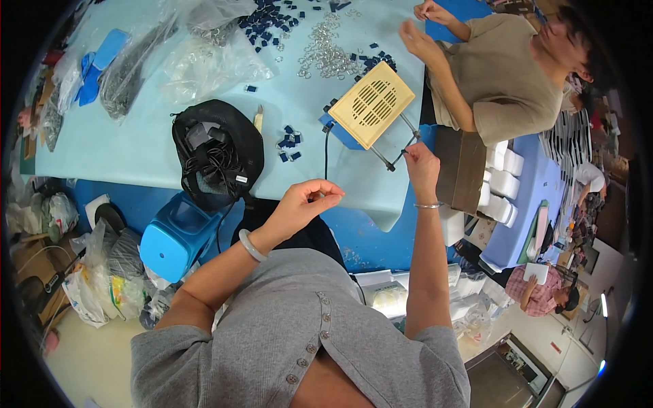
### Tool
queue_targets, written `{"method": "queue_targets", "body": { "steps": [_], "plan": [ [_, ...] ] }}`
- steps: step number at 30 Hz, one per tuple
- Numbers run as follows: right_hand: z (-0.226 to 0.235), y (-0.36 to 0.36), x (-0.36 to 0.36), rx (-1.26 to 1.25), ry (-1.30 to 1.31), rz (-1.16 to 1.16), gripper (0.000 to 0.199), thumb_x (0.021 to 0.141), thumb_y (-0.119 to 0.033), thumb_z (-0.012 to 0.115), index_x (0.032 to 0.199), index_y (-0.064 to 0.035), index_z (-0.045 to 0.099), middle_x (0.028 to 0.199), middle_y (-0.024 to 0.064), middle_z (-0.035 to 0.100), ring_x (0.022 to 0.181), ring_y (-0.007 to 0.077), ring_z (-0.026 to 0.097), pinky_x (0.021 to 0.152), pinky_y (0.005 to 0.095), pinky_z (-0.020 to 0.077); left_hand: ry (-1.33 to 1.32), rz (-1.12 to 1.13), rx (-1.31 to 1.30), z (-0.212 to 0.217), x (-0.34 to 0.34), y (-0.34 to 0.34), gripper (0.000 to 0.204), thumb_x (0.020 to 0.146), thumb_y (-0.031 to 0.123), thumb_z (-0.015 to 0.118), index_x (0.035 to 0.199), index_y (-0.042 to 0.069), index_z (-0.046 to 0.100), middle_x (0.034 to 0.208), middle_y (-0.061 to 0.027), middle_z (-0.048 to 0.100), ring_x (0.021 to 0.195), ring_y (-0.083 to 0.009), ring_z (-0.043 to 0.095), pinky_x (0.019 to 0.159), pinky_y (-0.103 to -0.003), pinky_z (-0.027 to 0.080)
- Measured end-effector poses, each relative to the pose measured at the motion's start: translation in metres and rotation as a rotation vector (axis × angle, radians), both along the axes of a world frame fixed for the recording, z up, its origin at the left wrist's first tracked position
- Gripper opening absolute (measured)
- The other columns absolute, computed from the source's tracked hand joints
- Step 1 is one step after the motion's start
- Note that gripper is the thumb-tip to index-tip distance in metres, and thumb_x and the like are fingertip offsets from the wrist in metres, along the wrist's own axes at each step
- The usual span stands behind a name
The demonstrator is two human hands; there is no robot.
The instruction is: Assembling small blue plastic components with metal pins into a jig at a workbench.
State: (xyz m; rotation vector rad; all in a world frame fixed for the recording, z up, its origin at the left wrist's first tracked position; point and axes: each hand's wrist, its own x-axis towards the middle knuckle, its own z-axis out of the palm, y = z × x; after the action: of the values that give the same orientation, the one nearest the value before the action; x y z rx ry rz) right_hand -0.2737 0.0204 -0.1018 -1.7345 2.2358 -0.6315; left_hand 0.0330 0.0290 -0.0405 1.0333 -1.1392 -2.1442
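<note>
**Pinched fingers by the cream box**

I see a person in a gray top at a pale blue table. The left hand is in front of their tummy, near the table's edge. Its thumb and first finger are bent close together. I cannot tell if a tiny thing is between them.

The right hand is up beside the metal legs of the cream box. Its fingertips are pinched in by a dark leg end. I cannot tell if they touch it or hold something small. The box has slots in its top and sits just past the right hand, a bit to its left.

Past the left hand lies a little group of dark blue bits. To the left of that hand is a black bag with cords in it. Far past both hands are shiny rings and a bigger blue pile. Beyond the right hand, another person in a brown top has both hands up by the table.
</note>
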Motion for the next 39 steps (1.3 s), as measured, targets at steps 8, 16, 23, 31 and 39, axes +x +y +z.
{"method": "queue_targets", "body": {
  "steps": [8, 16, 23, 31, 39],
  "plan": [
    [0.005, -0.003, 0.005, 0.014, 0.011, 0.003, 0.016, 0.067, -0.003, 0.071, 0.077, -0.0071, 0.059, 0.069, 0.0096, 0.062, 0.062, 0.0277, 0.06, 0.054, 0.0329, 0.047, -0.01, -0.011, -0.002, -0.002, -0.001, 0.0, 0.016, 0.086, 0.012, 0.06, 0.098, 0.001, 0.064, 0.084, 0.0026, 0.061, 0.07, -0.0026, 0.048, 0.066, -0.017, 0.039],
    [0.038, 0.009, 0.028, 0.014, -0.822, -0.273, 0.012, 0.08, -0.005, 0.065, 0.088, -0.0046, 0.056, 0.078, 0.0055, 0.064, 0.069, 0.0115, 0.06, 0.063, 0.0224, 0.0485, -0.02, 0.018, -0.083, -0.007, -0.006, -0.005, 0.015, 0.085, 0.011, 0.062, 0.096, 0.002, 0.064, 0.08, 0.0033, 0.061, 0.062, -0.0013, 0.043, 0.058, -0.017, 0.037],
    [0.09, 0.037, 0.103, 0.03, -1.639, -0.33, 0.013, 0.085, -0.006, 0.061, 0.096, -0.0051, 0.055, 0.086, 0.0077, 0.063, 0.073, 0.0123, 0.06, 0.069, 0.0235, 0.0501, -0.106, 0.11, -0.299, 0.014, -0.043, -0.022, 0.016, 0.08, 0.01, 0.066, 0.096, 0.005, 0.066, 0.08, 0.0041, 0.06, 0.055, -0.0023, 0.036, 0.052, -0.017, 0.032],
    [0.102, 0.044, 0.129, -0.114, -1.671, -0.266, 0.015, 0.084, -0.005, 0.062, 0.097, -0.0037, 0.056, 0.087, 0.0071, 0.064, 0.074, 0.0124, 0.061, 0.071, 0.0248, 0.0508, -0.048, 0.163, -0.307, 0.03, -0.045, -0.022, 0.017, 0.078, 0.007, 0.068, 0.095, 0.005, 0.066, 0.079, 0.003, 0.059, 0.058, -0.0022, 0.038, 0.051, -0.018, 0.031],
    [0.115, 0.05, 0.123, -0.034, -1.393, -0.149, 0.018, 0.076, -0.003, 0.068, 0.088, -0.0045, 0.056, 0.081, -0.0012, 0.056, 0.073, 0.0076, 0.051, 0.069, 0.0212, 0.0438, 0.003, -0.013, -0.331, 0.028, -0.032, -0.032, 0.007, 0.078, 0.005, 0.067, 0.083, 0.003, 0.063, 0.082, 0.0021, 0.055, 0.062, -0.0028, 0.04, 0.055, -0.019, 0.032]
  ]
}}
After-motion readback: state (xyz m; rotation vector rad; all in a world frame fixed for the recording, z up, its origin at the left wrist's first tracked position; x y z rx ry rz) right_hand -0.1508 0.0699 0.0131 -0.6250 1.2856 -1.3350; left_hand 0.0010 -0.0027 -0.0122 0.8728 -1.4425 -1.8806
